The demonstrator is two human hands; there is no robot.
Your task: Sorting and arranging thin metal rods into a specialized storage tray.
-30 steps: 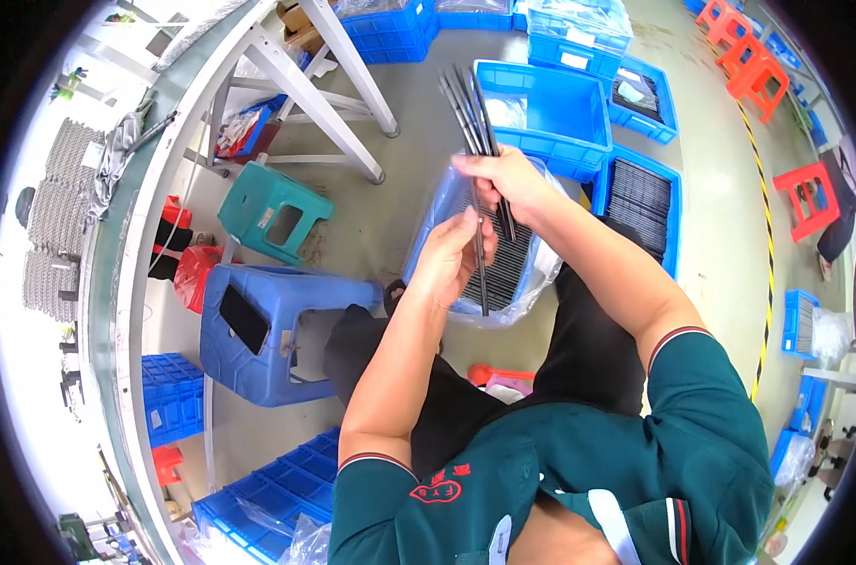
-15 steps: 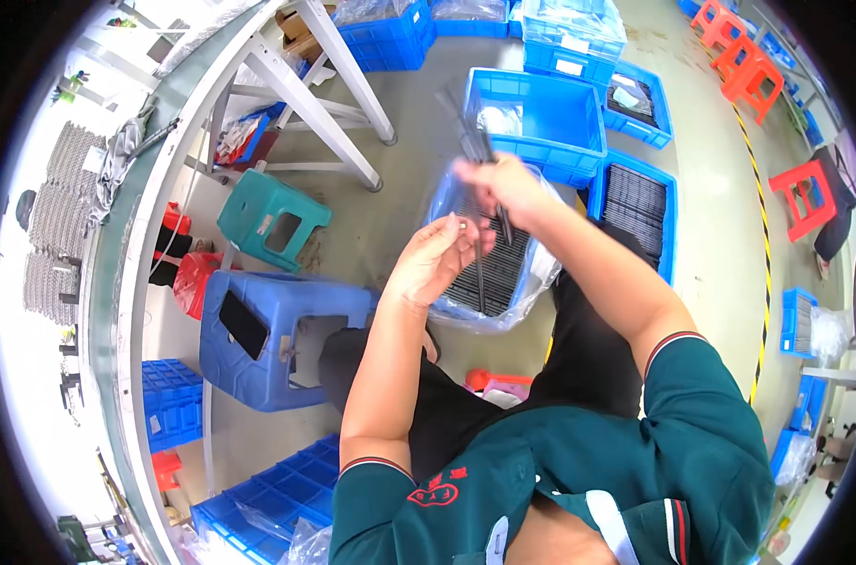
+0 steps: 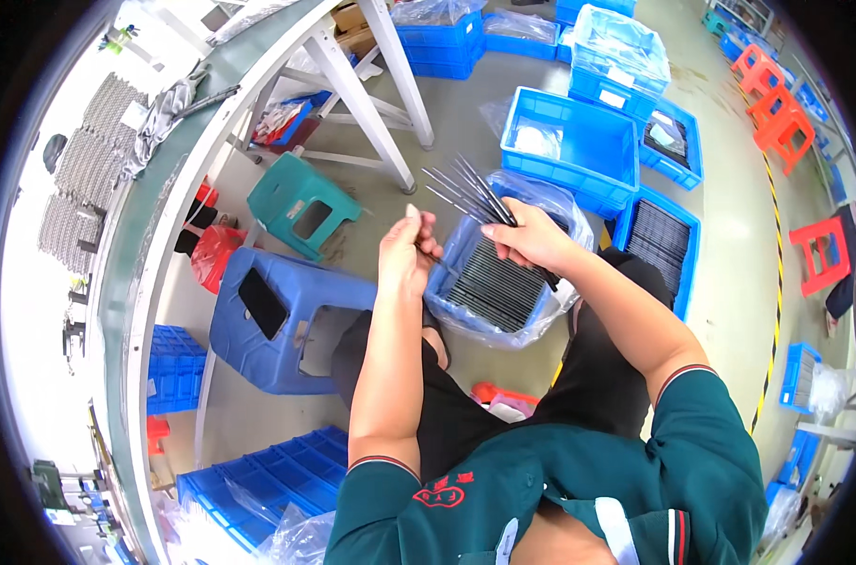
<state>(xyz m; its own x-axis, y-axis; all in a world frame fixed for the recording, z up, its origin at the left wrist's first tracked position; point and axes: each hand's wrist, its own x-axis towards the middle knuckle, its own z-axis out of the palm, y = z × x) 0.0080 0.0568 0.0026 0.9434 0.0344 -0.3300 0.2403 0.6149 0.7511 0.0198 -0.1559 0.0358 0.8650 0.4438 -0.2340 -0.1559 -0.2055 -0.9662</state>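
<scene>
My right hand (image 3: pixel 533 234) is closed around a bundle of thin dark rods (image 3: pixel 480 195), whose ends fan out up and to the left. To its left, apart from it, my left hand (image 3: pixel 409 252) has curled fingers and a raised thumb; whatever they hold, if anything, is too small to make out. Below both hands stands a blue crate lined with clear plastic (image 3: pixel 578 282). Inside it, many similar dark rods (image 3: pixel 497 287) lie side by side in rows.
An open blue crate (image 3: pixel 626 151) stands beyond the lined one, and another with dark rods (image 3: pixel 661 240) is to its right. At the left are a blue stool (image 3: pixel 329 273) bearing a phone (image 3: pixel 263 303), a green stool (image 3: pixel 286 188) and a workbench leg (image 3: pixel 362 104).
My hands have moved apart, the left one away to the left of the crate. The rods in my right hand now spread in a fan. The whole view has shifted slightly.
</scene>
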